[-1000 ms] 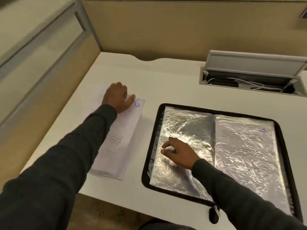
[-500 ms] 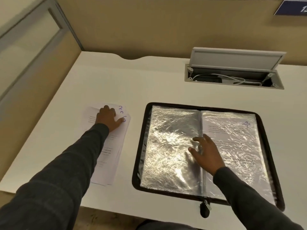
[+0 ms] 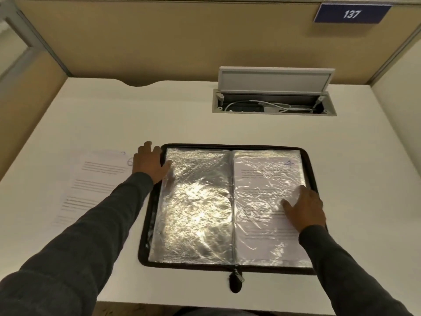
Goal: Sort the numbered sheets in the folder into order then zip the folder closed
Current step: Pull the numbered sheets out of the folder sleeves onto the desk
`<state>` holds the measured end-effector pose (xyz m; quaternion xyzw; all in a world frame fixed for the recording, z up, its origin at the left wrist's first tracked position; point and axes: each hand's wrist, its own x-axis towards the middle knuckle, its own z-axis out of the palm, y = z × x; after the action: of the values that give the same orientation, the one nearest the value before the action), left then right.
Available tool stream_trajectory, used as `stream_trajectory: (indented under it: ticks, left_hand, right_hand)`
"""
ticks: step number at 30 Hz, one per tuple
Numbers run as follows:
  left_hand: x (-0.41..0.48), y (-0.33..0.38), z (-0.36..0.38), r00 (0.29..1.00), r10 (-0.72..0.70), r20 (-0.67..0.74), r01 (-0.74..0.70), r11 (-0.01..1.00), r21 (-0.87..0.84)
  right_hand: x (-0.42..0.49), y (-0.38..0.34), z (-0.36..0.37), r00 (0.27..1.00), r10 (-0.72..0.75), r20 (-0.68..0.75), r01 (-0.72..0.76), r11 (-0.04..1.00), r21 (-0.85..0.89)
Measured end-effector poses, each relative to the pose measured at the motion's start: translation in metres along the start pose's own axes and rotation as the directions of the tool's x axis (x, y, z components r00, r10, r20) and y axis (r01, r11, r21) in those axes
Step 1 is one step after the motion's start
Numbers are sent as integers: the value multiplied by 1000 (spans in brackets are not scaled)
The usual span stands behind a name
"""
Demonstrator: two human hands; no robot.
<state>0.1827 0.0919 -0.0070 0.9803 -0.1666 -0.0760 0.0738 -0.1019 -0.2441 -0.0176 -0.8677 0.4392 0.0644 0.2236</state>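
Observation:
A black zip folder (image 3: 309,169) lies open on the white desk, its clear plastic sleeves shining. The left sleeve (image 3: 196,206) looks empty. The right sleeve holds a sheet marked 4 (image 3: 266,179). My left hand (image 3: 149,161) rests flat at the folder's upper left corner, thumb on the left sleeve. My right hand (image 3: 305,208) lies flat on the right sleeve near its outer edge. A stack of loose numbered sheets (image 3: 95,179) lies left of the folder, the top one marked 6. The zip pull (image 3: 235,280) hangs at the folder's near edge.
An open cable hatch (image 3: 273,96) with a raised grey lid and white cables sits at the back right of the desk (image 3: 136,115). Beige partition walls stand behind and on both sides. A blue sign reading 137 (image 3: 352,13) hangs top right.
My left hand has left the loose sheets and moved right to the folder's upper left corner. My right hand slid from the left sleeve across the spine onto the right sleeve.

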Motion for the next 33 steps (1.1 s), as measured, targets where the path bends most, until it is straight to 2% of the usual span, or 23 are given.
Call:
stream_trajectory:
  ticks: [4, 7, 9, 12, 16, 19, 21, 27, 33]
  left_hand:
    - [-14, 82, 13, 990, 143, -3, -143, 988, -61]
    - [-24, 137, 23, 957, 288, 17, -287, 957, -50]
    - [-27, 168, 27, 930, 366, 27, -364, 930, -43]
    - [-27, 204, 32, 903, 427, 51, -422, 902, -91]
    - [-19, 245, 35, 877, 452, 166, -449, 892, -55]
    - [-10, 265, 40, 843, 450, 295, -480, 877, 30]
    - [-6, 276, 44, 836, 439, 329, -476, 879, 37]
    - [7, 298, 45, 880, 452, 148, -455, 890, -11]
    - [21, 300, 32, 897, 417, 144, -391, 903, -179]
  right_hand:
    - [11, 4, -14, 998, 43, -47, -38, 994, 101]
    - [23, 10, -21, 998, 37, -58, -22, 971, 237]
    - [31, 10, -28, 997, 73, -28, -61, 950, 305]
    - [41, 13, -33, 999, 51, 8, -51, 959, 279]
    - [53, 20, -36, 999, 39, 19, -42, 966, 257]
    - [58, 21, -37, 998, 33, 51, -46, 956, 290]
    - [61, 24, -38, 998, 23, 61, -42, 943, 331]
    - [62, 38, -38, 997, -75, 24, 56, 889, 454]
    - [59, 44, -41, 993, -118, 8, 94, 827, 555]
